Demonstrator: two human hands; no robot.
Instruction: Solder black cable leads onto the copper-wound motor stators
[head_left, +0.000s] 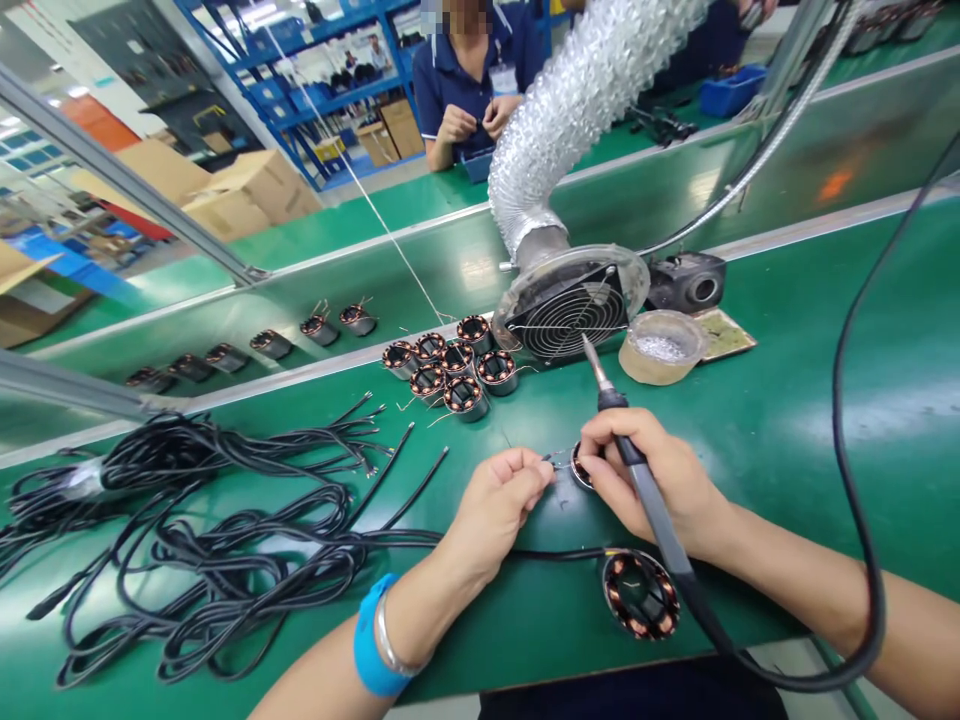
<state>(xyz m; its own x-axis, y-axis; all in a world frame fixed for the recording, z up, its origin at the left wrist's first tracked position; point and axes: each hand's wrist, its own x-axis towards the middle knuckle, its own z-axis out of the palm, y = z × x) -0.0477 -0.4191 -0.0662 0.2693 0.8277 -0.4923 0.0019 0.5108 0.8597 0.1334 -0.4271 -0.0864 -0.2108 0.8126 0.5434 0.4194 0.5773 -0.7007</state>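
Note:
My right hand (664, 480) is closed around a soldering iron (637, 465), its tip pointing up and away. Its fingertips are at a copper-wound motor stator (579, 466), mostly hidden behind the hand. My left hand (506, 495) pinches the end of a black cable (548, 459); fine bare wires reach from there toward that stator. I cannot tell whether they are joined. Nearer to me, another stator (641, 595) lies with a black cable running to it beneath my left wrist.
Several stators (459, 365) stand grouped behind my hands. A fume extractor (574, 310) with a silver duct (555, 120) stands beside a round tin (660, 345) and a sponge tray (724, 335). Coiled black cables (247, 550) cover the left. A co-worker (480, 80) sits across the partition.

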